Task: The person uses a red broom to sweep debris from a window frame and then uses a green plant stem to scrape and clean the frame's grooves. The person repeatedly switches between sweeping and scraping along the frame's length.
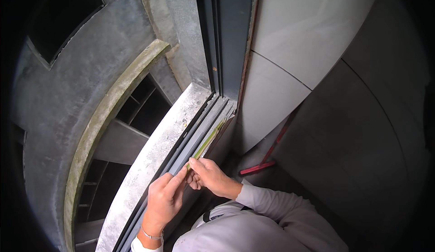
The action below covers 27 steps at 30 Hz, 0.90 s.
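Note:
A thin green-and-tan strip [211, 139], its material unclear, lies lengthwise along the inner edge of a dark metal window track [190, 146]. My right hand [212, 177] pinches the strip's near end between thumb and fingers. Close beside it, my left hand [164, 197], with a bracelet at the wrist, reaches over the track and touches the same end with its index fingertip. Pale dust and grit lie in the far corner of the track, where it meets the upright window frame [234, 41].
Left of the track runs a rough whitish outer sill [153, 160], with an outside drop and concrete walls beyond. Large pale tiles [278, 71] cover the wall at right. A red squeegee or broom [257, 168] leans on that side near the floor.

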Available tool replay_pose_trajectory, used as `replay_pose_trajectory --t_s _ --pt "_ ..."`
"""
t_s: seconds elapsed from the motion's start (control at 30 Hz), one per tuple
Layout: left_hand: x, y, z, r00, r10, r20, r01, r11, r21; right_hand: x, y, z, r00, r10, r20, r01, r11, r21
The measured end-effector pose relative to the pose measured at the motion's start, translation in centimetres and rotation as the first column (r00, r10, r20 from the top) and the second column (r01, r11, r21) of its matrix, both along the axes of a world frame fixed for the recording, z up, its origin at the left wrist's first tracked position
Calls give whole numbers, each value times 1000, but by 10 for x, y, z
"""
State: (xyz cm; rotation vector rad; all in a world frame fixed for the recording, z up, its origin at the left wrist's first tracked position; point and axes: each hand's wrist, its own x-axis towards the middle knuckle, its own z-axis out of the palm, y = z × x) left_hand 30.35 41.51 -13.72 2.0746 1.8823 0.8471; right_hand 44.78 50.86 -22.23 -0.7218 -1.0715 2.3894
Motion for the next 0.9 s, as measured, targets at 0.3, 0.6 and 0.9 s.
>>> replay_pose_trajectory --t_s 0.3,0.6,0.9 --pt "32 36 -12 984 71 164 -73 997 7 22 39 -2 996 -80 36 79 996 33" --pt "-5 24 -24 988 -148 -44 152 984 93 19 16 4 993 -70 95 57 989 137" --pt "-4 9 -2 1000 -7 -6 7 1000 19 -2 11 6 1000 -17 5 17 994 109"
